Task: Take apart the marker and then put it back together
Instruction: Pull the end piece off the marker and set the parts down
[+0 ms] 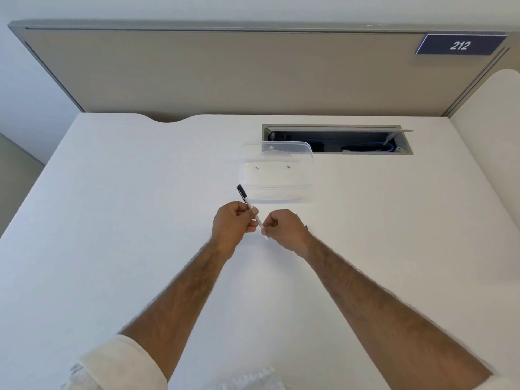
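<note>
Gripping the marker [252,211] with both hands above the white desk [112,220], just in front of the clear container [277,190].
Your left hand [233,225] pinches the barrel, right hand [284,228] closes on the near end; black cap on. Pull straight, don't bend.

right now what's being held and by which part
The marker, held by both hands: the left hand grips the middle of its white barrel, the right hand pinches the near end. The black cap end sticks out free.

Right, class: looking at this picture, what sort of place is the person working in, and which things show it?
Most likely an office workstation: a white desk backed by a fabric partition panel, a numbered sign reading 212, and an open cable hatch set into the desk.
</note>
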`<state>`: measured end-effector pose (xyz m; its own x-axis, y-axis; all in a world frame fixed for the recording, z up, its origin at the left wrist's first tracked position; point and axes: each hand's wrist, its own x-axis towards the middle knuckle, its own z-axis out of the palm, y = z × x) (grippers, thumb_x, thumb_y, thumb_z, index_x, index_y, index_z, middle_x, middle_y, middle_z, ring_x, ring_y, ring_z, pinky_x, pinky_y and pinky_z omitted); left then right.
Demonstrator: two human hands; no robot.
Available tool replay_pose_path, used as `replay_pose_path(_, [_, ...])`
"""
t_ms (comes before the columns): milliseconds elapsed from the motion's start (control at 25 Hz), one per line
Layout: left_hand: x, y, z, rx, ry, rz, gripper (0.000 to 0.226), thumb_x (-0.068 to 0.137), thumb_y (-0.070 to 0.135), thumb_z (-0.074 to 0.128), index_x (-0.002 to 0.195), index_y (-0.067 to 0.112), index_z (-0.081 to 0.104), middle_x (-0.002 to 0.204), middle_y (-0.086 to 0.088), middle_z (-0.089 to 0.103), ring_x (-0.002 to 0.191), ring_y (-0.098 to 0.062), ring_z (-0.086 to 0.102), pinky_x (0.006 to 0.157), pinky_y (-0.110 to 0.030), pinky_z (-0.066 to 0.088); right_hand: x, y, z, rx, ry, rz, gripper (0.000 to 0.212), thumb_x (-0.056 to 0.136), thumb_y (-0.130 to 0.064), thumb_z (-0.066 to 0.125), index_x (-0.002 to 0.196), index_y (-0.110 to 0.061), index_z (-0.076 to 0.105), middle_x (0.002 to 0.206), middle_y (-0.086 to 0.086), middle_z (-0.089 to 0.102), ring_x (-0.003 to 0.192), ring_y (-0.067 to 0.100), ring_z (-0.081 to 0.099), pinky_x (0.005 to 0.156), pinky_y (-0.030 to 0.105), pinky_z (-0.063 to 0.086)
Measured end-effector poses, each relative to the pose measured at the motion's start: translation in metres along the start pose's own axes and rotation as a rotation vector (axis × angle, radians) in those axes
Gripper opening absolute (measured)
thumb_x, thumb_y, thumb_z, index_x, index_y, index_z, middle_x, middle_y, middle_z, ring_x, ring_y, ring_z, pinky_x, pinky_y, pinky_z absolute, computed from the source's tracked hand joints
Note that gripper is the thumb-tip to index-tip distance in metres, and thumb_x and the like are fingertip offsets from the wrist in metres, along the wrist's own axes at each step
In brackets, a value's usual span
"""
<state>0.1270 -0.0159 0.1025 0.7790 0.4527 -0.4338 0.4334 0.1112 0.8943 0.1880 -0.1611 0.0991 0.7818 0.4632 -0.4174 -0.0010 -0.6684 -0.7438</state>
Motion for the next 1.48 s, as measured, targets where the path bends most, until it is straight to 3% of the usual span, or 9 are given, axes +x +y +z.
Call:
replay_pose_path(160, [-0.005, 0.003, 0.007, 0.316, 0.0, 0.164, 0.009, 0.089, 0.018, 0.073, 0.085, 0.013, 0.067, 0.085, 0.002, 0.074, 0.075, -0.018, 0.073, 0.071, -0.029, 0.057, 0.014, 0.004, 0.012, -0.282, 0.048, -0.141, 0.017, 0.088, -0.013, 0.052, 0.072, -0.018, 0.054, 0.074, -0.003, 0.065, 0.072, 0.022, 0.06, 0.062, 0.034, 0.048])
replay_pose_path(280, [-0.011, -0.004, 0.01, 0.451, -0.043, 0.23, 0.006, 0.092, 0.018, 0.07, 0.089, 0.014, 0.067, 0.086, 0.005, 0.073, 0.079, -0.015, 0.071, 0.07, -0.024, 0.052, 0.015, 0.012, 0.021, -0.364, 0.029, -0.196, 0.028, 0.091, -0.014, 0.046, 0.066, -0.024, 0.041, 0.066, -0.006, 0.055, 0.068, 0.024, 0.054, 0.059, 0.034, 0.039])
replay_pose_path(440, [-0.014, -0.008, 0.009, 0.499, -0.061, 0.245, 0.006, 0.094, 0.017, 0.066, 0.089, 0.015, 0.067, 0.083, 0.007, 0.072, 0.08, -0.014, 0.071, 0.066, -0.019, 0.051, 0.015, 0.017, 0.024, -0.377, 0.032, -0.237, 0.022, 0.092, -0.014, 0.043, 0.071, -0.018, 0.043, 0.073, 0.0, 0.057, 0.068, 0.024, 0.052, 0.059, 0.036, 0.04])
replay_pose_path(760, [-0.019, -0.015, 0.007, 0.641, -0.089, 0.358, 0.013, 0.095, 0.019, 0.059, 0.083, 0.02, 0.061, 0.081, 0.006, 0.069, 0.078, -0.019, 0.065, 0.073, -0.049, 0.057, 0.009, 0.026, 0.031, -0.412, 0.127, -0.274, 0.021, 0.096, -0.016, 0.049, 0.075, -0.018, 0.046, 0.074, -0.005, 0.048, 0.069, 0.019, 0.048, 0.062, 0.031, 0.035])
replay_pose_path(960, [-0.026, -0.015, 0.009, 0.671, -0.093, 0.425, 0.013, 0.096, 0.019, 0.057, 0.084, 0.022, 0.061, 0.082, 0.008, 0.067, 0.08, -0.015, 0.064, 0.07, -0.043, 0.057, 0.007, 0.029, 0.03, -0.419, 0.197, -0.29, 0.022, 0.094, -0.014, 0.051, 0.074, -0.019, 0.044, 0.074, -0.005, 0.048, 0.07, 0.017, 0.047, 0.062, 0.031, 0.035])
replay_pose_path(1080, [-0.022, -0.016, 0.009, 0.678, -0.128, 0.349, 0.016, 0.097, 0.025, 0.058, 0.082, 0.022, 0.06, 0.079, 0.009, 0.067, 0.076, -0.015, 0.063, 0.069, -0.047, 0.056, 0.006, 0.035, 0.033, -0.429, 0.111, -0.259, 0.02, 0.095, -0.018, 0.052, 0.076, -0.021, 0.047, 0.077, -0.005, 0.052, 0.072, 0.02, 0.053, 0.063, 0.034, 0.042])
replay_pose_path(1200, [-0.022, -0.016, 0.009, 0.683, -0.113, 0.322, 0.016, 0.097, 0.026, 0.056, 0.081, 0.026, 0.061, 0.076, 0.009, 0.067, 0.07, -0.015, 0.061, 0.063, -0.038, 0.051, 0.009, 0.039, 0.031, -0.383, 0.097, -0.224, 0.015, 0.092, -0.02, 0.057, 0.078, -0.02, 0.052, 0.08, -0.005, 0.053, 0.074, 0.019, 0.054, 0.065, 0.03, 0.039])
replay_pose_path(1280, [-0.023, -0.017, 0.008, 0.606, -0.073, 0.304, 0.012, 0.097, 0.02, 0.059, 0.087, 0.024, 0.065, 0.078, 0.009, 0.071, 0.074, -0.012, 0.066, 0.067, -0.033, 0.052, 0.009, 0.044, 0.028, -0.325, 0.093, -0.18, 0.005, 0.089, -0.017, 0.06, 0.089, -0.018, 0.065, 0.087, -0.005, 0.058, 0.081, 0.017, 0.057, 0.07, 0.028, 0.041])
replay_pose_path(1480, [-0.017, -0.013, 0.0, 0.368, 0.014, 0.217, 0.004, 0.094, 0.012, 0.067, 0.096, 0.014, 0.07, 0.083, 0.005, 0.074, 0.081, -0.01, 0.072, 0.079, -0.028, 0.058, 0.004, 0.052, 0.025, -0.309, 0.093, -0.106, 0.025, 0.087, -0.009, 0.053, 0.103, -0.015, 0.071, 0.105, 0.0, 0.067, 0.1, 0.016, 0.06, 0.079, 0.025, 0.042])
